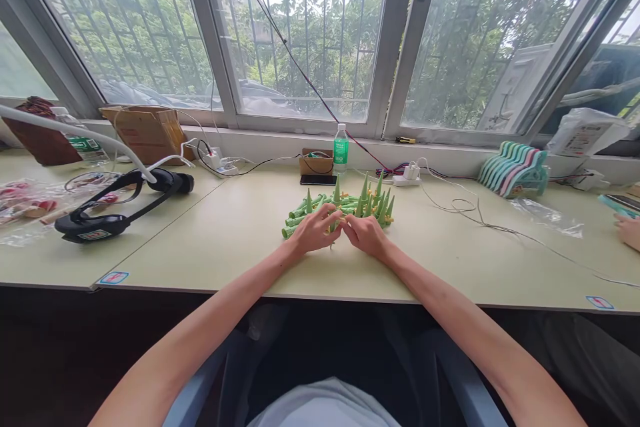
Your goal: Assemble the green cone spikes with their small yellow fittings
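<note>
Both my left hand (314, 230) and right hand (367, 235) pinch something small between them; what exactly, I cannot tell. Green cones (350, 208) lie heaped at twelve o'clock, touching my fingertips.

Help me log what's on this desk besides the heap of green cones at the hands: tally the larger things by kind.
Green drink bottle: 1
Black phone: 1
Black headset: 1
Cardboard box: 1
White power strips: 2
Stack of pastel hangers: 1
Total: 7
</note>
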